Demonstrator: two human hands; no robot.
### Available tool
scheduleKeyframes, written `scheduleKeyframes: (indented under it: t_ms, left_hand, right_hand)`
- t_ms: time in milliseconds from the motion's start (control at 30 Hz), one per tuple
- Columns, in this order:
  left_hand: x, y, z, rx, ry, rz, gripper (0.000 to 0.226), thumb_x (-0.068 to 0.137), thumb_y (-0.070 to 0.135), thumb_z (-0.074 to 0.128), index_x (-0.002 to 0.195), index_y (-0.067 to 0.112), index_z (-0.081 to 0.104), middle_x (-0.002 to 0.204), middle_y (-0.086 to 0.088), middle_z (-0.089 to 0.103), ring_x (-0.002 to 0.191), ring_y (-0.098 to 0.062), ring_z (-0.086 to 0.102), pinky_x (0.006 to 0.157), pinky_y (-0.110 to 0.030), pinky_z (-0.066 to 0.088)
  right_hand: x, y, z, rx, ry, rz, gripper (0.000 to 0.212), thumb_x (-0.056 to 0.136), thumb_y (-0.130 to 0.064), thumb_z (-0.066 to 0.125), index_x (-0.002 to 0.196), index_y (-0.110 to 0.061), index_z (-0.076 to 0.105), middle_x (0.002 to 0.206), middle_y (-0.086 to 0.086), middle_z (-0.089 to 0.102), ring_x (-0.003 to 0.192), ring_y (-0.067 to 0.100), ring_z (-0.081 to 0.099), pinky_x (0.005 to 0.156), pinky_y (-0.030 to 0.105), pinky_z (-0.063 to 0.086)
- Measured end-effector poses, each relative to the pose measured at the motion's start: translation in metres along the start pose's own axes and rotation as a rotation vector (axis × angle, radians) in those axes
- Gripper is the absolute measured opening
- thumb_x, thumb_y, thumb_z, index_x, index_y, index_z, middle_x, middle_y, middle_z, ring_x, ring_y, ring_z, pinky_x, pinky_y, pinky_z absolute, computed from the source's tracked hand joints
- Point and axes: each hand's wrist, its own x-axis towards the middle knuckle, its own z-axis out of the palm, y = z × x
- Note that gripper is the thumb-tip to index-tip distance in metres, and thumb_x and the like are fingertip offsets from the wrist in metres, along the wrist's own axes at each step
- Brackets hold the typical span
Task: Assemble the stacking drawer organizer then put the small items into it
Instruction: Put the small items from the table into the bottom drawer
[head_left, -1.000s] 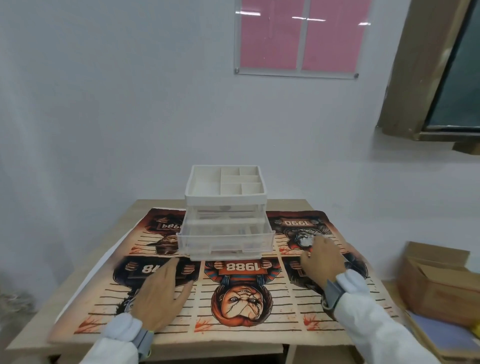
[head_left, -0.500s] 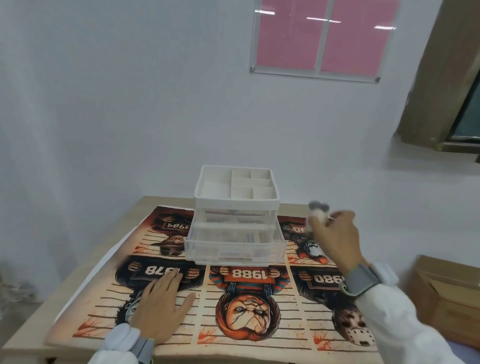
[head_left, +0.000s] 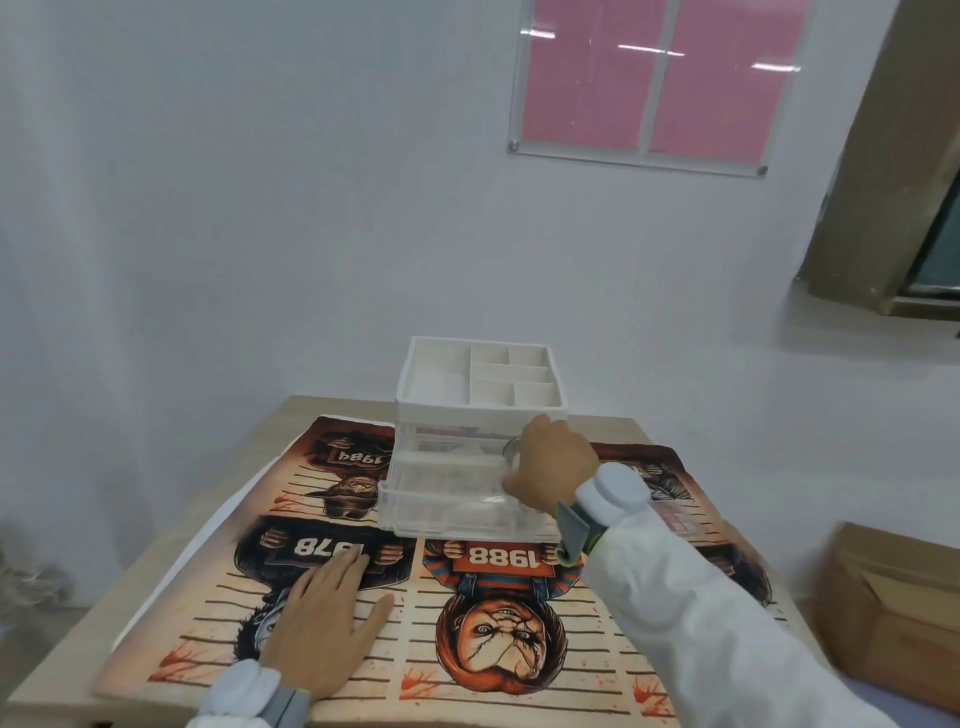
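Over the pulled-out lower drawer of the stacking drawer organizer, the right hand hovers with its fingers curled around a small pale, roundish item, only an edge of which shows past the knuckles, so what it is cannot be told. The organizer stands assembled toward the far side of the worktop, on a printed poster, with a divided tray on top and clear drawers beneath. The left hand lies flat and open on the poster, near the front edge, holding nothing. The step in hand looks like dropping this piece into the drawer. To do it well, the hand should sink until the item is below the drawer's rim before the fingers loosen, since a light piece let go from higher may bounce off the clear wall and roll away. The drawer juts well forward, so pressing on its front could tip or slide the stack; the free left hand would serve better steadying the organizer's side. Whether other small things already lie in the drawer is hard to make out.
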Motion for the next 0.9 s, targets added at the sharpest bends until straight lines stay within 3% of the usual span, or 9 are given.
scheduleKeyframes:
  t_ms: [133,200,267,333,467,533,600,733,900]
  left_hand:
    - [0.001,-0.002,0.000,-0.018,0.007,-0.006,0.081,0.095,0.074,0.015,0.162,0.029,0.017,0.170,0.010,0.011,0.155,-0.009,0.010,0.124,-0.034,0.001]
    - [0.002,-0.001,0.000,-0.035,0.001,-0.011,0.081,0.094,0.075,0.016,0.161,0.030,0.018,0.170,0.010,0.011,0.155,-0.008,0.011,0.124,-0.034,0.002]
    - [0.001,0.001,-0.002,-0.038,0.001,-0.017,0.081,0.094,0.075,0.017,0.161,0.031,0.017,0.170,0.010,0.011,0.155,-0.008,0.011,0.125,-0.035,0.003]
    - [0.002,0.003,-0.004,-0.024,0.007,-0.018,0.080,0.094,0.075,0.016,0.161,0.031,0.016,0.170,0.011,0.010,0.155,-0.008,0.011,0.126,-0.035,0.004]
    - [0.001,0.004,-0.006,-0.026,0.017,-0.024,0.081,0.093,0.076,0.016,0.161,0.033,0.016,0.170,0.013,0.009,0.155,-0.007,0.012,0.125,-0.034,0.005]
    - [0.001,0.005,-0.007,-0.027,0.015,-0.033,0.080,0.094,0.075,0.017,0.161,0.033,0.015,0.170,0.013,0.008,0.155,-0.007,0.011,0.124,-0.034,0.004]
    - [0.000,0.006,-0.010,-0.026,0.012,-0.035,0.079,0.094,0.074,0.017,0.162,0.033,0.013,0.170,0.013,0.007,0.155,-0.007,0.009,0.125,-0.035,0.005]
    - [-0.002,0.008,-0.013,-0.022,0.012,-0.035,0.078,0.095,0.073,0.018,0.162,0.033,0.012,0.170,0.013,0.006,0.155,-0.007,0.009,0.125,-0.034,0.004]
    - [-0.002,0.007,-0.011,-0.056,0.018,-0.036,0.078,0.094,0.074,0.020,0.161,0.033,0.016,0.170,0.014,0.009,0.154,-0.006,0.011,0.123,-0.032,0.003]
  right_hand:
    - [-0.002,0.008,0.002,0.055,0.176,-0.044,0.039,0.094,-0.050,0.061,0.080,-0.015,0.054,0.071,-0.002,0.052,0.065,0.015,0.056,0.060,0.027,0.048]
    - [-0.001,0.023,0.001,0.119,0.346,0.012,0.038,0.101,-0.049,0.051,0.082,-0.015,0.052,0.070,-0.001,0.053,0.060,0.013,0.052,0.054,0.026,0.044]
    - [0.008,0.049,0.002,0.268,0.509,0.097,0.037,0.103,-0.047,0.045,0.089,-0.015,0.056,0.073,0.000,0.062,0.063,0.016,0.060,0.058,0.031,0.053]
    - [0.024,0.086,0.016,0.333,0.558,0.240,0.036,0.102,-0.046,0.046,0.091,-0.014,0.058,0.073,0.002,0.065,0.064,0.019,0.064,0.064,0.037,0.059]
    - [0.053,0.168,0.083,0.138,0.221,0.528,0.033,0.087,-0.044,0.062,0.087,-0.012,0.053,0.075,0.004,0.060,0.062,0.018,0.057,0.062,0.034,0.058]
    - [0.054,0.191,0.108,0.133,0.075,0.511,0.034,0.078,-0.047,0.065,0.081,-0.014,0.058,0.077,0.004,0.065,0.064,0.017,0.062,0.066,0.033,0.060]
    - [0.043,0.195,0.116,0.105,-0.024,0.484,0.034,0.082,-0.051,0.062,0.085,-0.017,0.061,0.086,0.001,0.069,0.072,0.017,0.066,0.070,0.031,0.057]
    - [0.035,0.197,0.121,0.008,0.010,0.511,0.023,0.087,-0.036,0.059,0.098,-0.017,0.067,0.097,0.003,0.072,0.084,0.022,0.069,0.079,0.034,0.058]
    - [0.050,0.229,0.150,0.073,0.029,0.549,0.039,0.078,-0.058,0.056,0.097,-0.025,0.062,0.095,0.004,0.071,0.081,0.027,0.068,0.079,0.042,0.059]
